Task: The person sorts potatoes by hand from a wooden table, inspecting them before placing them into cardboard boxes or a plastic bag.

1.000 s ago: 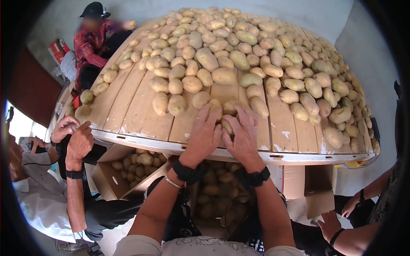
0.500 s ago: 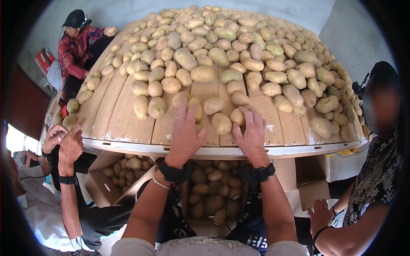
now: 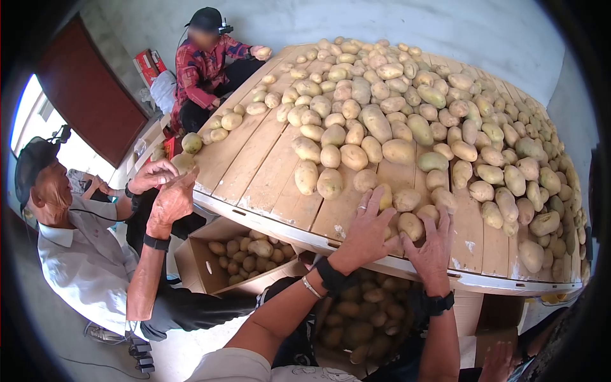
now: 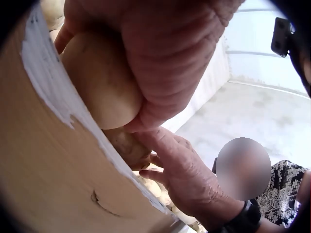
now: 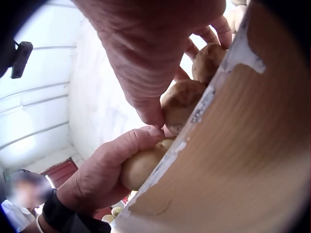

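My left hand (image 3: 368, 234) lies over potatoes at the near edge of the slatted wooden table. In the left wrist view its thumb and fingers curl round a smooth pale potato (image 4: 99, 80). Just to the right, my right hand (image 3: 431, 251) holds a brown-patched potato (image 5: 182, 104), thumb against its near side and fingers reaching over it. Another potato (image 5: 209, 60) sits under those fingers. The two thumbs nearly meet in the head view, beside a round potato (image 3: 410, 226).
A large heap of potatoes (image 3: 399, 152) spreads over the table (image 3: 254, 184). Below its edge stand a cardboard box of potatoes (image 3: 191, 264) and another potato-filled box between my legs. One person (image 3: 83, 254) sits at left, another (image 3: 197, 70) at the far corner, holding a potato.
The head view has swung left, shifting the scene rightward. My hands were set apart half a second ago and have come closer together around potatoes near the edge.
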`<act>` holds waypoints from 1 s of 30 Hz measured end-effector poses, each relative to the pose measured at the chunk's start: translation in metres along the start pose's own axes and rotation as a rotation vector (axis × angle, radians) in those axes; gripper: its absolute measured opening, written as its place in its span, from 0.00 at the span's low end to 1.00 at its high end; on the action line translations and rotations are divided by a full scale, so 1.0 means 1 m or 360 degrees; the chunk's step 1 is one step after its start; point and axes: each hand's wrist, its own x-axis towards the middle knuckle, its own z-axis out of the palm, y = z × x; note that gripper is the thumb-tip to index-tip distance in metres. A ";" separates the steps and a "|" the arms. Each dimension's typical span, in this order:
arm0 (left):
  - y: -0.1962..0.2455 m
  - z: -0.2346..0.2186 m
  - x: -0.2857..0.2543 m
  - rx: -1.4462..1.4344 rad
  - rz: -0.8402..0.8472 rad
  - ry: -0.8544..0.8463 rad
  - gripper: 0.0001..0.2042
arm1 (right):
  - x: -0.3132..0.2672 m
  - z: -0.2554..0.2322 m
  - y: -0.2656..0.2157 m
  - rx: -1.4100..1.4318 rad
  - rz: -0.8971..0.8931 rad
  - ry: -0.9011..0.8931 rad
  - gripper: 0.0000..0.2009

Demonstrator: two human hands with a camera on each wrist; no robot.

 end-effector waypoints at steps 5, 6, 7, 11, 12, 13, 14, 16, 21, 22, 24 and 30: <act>-0.002 -0.004 -0.001 0.0010 -0.0018 -0.0066 0.23 | 0.013 -0.019 -0.015 -0.0013 0.0395 -0.0284 0.26; -0.002 -0.003 -0.001 0.0002 -0.0020 -0.0067 0.23 | 0.012 -0.020 -0.013 -0.0015 0.0497 -0.0338 0.25; -0.002 -0.003 -0.001 -0.0019 -0.0029 -0.0063 0.23 | 0.008 -0.015 -0.011 -0.0022 0.0502 -0.0347 0.25; 0.000 -0.002 -0.001 -0.0020 -0.0041 -0.0026 0.22 | 0.002 -0.003 -0.009 -0.0041 0.0080 -0.0145 0.25; 0.000 0.000 -0.001 -0.0027 -0.0046 -0.0024 0.22 | 0.003 -0.004 -0.009 -0.0057 0.0080 -0.0188 0.25; 0.000 0.001 -0.001 -0.0017 -0.0033 -0.0019 0.23 | 0.003 -0.007 -0.008 -0.0064 0.0081 -0.0191 0.25; 0.000 0.001 0.000 -0.0001 -0.0015 -0.0014 0.23 | 0.005 -0.010 -0.009 -0.0008 0.0135 -0.0258 0.25; 0.000 -0.004 0.001 0.0011 -0.0021 -0.0079 0.25 | 0.008 -0.012 -0.009 0.0057 0.0195 -0.0321 0.25; 0.000 -0.010 0.000 -0.0052 -0.0051 -0.0195 0.28 | 0.009 -0.019 0.004 0.0341 0.0000 -0.0415 0.24; 0.000 -0.010 -0.001 -0.0033 -0.0042 -0.0193 0.29 | 0.008 -0.019 0.004 0.0339 0.0003 -0.0416 0.24; 0.001 -0.009 0.000 -0.0020 -0.0029 -0.0191 0.30 | 0.006 -0.018 0.001 0.0451 -0.0088 -0.0460 0.24; -0.002 -0.011 -0.004 -0.0007 0.0010 -0.0249 0.29 | 0.005 -0.009 -0.012 0.0286 -0.0118 -0.0339 0.24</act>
